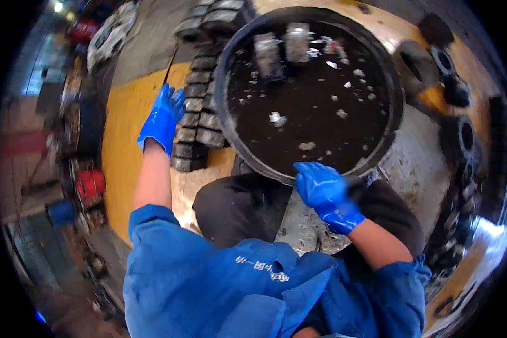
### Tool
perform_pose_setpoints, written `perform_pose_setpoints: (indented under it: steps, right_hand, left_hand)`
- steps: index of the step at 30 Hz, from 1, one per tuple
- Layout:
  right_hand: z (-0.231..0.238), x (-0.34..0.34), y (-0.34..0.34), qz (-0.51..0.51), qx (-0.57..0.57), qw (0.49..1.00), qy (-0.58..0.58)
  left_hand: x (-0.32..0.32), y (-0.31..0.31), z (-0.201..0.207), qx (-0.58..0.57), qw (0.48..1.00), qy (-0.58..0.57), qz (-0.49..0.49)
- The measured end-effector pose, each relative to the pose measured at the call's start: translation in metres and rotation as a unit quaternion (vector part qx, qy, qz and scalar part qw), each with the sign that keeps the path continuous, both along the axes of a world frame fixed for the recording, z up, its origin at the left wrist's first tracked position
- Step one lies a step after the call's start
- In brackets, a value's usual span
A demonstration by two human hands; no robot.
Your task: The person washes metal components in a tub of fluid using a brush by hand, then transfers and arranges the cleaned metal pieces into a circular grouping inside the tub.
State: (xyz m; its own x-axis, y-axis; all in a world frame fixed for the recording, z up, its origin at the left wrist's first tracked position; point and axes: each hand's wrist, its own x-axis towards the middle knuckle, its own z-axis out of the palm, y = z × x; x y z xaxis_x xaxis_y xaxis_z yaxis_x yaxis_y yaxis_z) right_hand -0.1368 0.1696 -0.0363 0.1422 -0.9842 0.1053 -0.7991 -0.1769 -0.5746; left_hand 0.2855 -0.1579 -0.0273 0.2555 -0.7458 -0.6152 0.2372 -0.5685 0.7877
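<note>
My left hand (pixel 162 119), in a blue rubber glove, is stretched out to the left of stacked dark, blocky metal-looking pieces (pixel 191 105). Its fingers are apart and hold nothing. In a matching glove, my right hand (pixel 323 192) is at the near rim of a big round tub (pixel 224 107). Its fingers lie loosely bent there, with nothing visible in them; whether they press on the rim I cannot tell. Dark liquid (pixel 315 118) with pale floating scraps fills the tub. Two blocky pieces, one darker (pixel 268 56) and one greyer (pixel 297 42), stick out of it at the far side.
Under the stack is a yellow-brown board (pixel 127 152). More blocks (pixel 222 17) stand behind, beside the tub. Black ring-shaped parts (pixel 461 135) line the right side. At the left are a red object (pixel 90 184) and cluttered shelving. My knees flank the tub's near side.
</note>
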Motion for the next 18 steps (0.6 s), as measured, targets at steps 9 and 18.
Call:
perform_pose_setpoints:
  steps: [9, 18]
  right_hand:
    - [0.002, 0.011, -0.003, 0.023, 0.034, 0.999, 0.008]
    - [-0.003, 0.011, -0.004, 0.042, 0.043, 0.997, 0.038]
  left_hand:
    - [0.193, 0.233, -0.177, 0.185, 0.958, -0.105, 0.190]
    - [0.162, 0.240, -0.261, 0.076, 0.945, -0.132, 0.290]
